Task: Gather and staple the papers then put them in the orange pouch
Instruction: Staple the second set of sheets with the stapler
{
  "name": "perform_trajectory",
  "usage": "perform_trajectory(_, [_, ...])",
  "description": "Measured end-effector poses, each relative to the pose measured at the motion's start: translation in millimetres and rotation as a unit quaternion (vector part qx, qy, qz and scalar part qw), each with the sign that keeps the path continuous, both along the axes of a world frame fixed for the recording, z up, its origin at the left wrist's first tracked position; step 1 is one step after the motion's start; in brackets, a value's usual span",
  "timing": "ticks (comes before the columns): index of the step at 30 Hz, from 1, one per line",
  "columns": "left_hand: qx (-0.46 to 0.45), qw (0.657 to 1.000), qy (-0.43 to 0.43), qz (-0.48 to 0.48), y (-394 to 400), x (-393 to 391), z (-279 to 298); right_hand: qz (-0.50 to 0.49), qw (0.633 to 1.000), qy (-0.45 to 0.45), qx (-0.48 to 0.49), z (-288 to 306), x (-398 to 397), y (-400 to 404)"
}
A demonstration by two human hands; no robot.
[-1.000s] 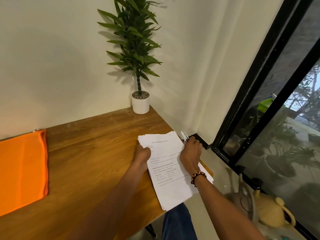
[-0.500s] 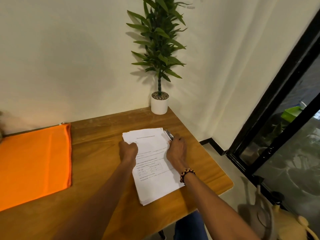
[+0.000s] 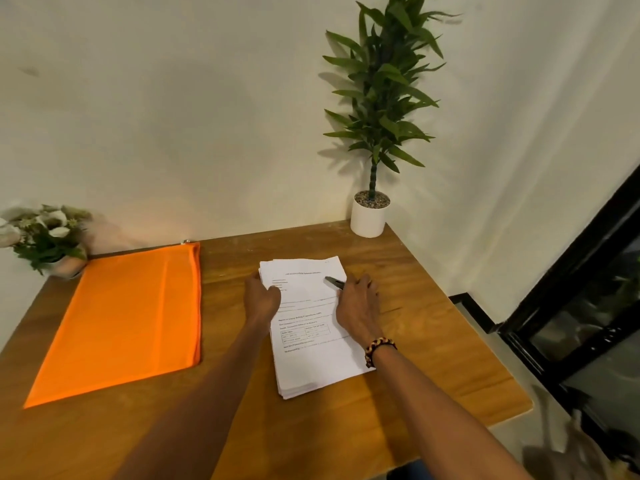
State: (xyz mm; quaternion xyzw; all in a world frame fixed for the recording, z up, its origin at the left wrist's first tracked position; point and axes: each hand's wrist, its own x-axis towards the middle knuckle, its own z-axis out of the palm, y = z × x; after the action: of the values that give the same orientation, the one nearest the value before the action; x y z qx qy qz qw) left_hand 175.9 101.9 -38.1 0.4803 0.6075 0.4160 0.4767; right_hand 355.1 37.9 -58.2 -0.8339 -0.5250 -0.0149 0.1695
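Your papers point(image 3: 311, 327) lie in a loose stack between your hands, top sheets slightly fanned, so the squaring-up looks unfinished. Your left hand point(image 3: 261, 297) curls over the stack's left edge, likely to steady it. Your right hand point(image 3: 356, 306) rests on the right edge with the stapler point(image 3: 334, 282) poking out from under its fingers; how firmly it's gripped I can't tell. Well left of your left hand, the orange pouch point(image 3: 121, 323) lies flat, contents hidden.
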Motion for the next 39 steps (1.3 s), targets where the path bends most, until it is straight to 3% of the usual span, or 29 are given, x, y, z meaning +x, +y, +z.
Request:
perform_trajectory(5, [0.092,0.983,0.159,0.011,-1.2,-28.7,2.1,-0.021,0.998,-0.051,0.021,1.1,-8.6,-2.5])
perform_trajectory(10, [0.179,0.923,0.34,0.025,-1.1,-95.1,7.4,0.039,0.994,-0.059,0.082,8.0,-40.7,-1.9])
perform_trajectory(14, [0.129,0.886,0.445,-0.022,-7.3,-152.7,-16.1,0.162,0.984,-0.03,0.067,12.7,-88.7,-3.5])
perform_trajectory(18, [0.096,0.826,0.548,-0.096,-30.1,-172.6,-24.9,0.285,0.957,-0.004,0.046,8.0,-139.7,-8.0])
perform_trajectory(22, [0.103,0.819,0.544,-0.15,-48.8,-173.4,-9.5,0.38,0.925,-0.003,0.028,-1.6,-179.5,-14.6])
perform_trajectory(27, [0.142,0.879,0.435,-0.13,-79.0,-182.6,-13.4,0.38,0.924,0.016,0.026,-8.0,-200.2,-22.6])
perform_trajectory(31, [0.181,0.897,0.388,-0.11,-89.3,-193.1,-25.6,0.387,0.921,0.004,0.034,-15.3,-200.5,-36.6])
perform_trajectory(39, [0.178,0.818,0.518,-0.173,-84.6,-194.2,-43.7,0.421,0.902,0.091,0.037,-15.3,-187.1,-59.6])
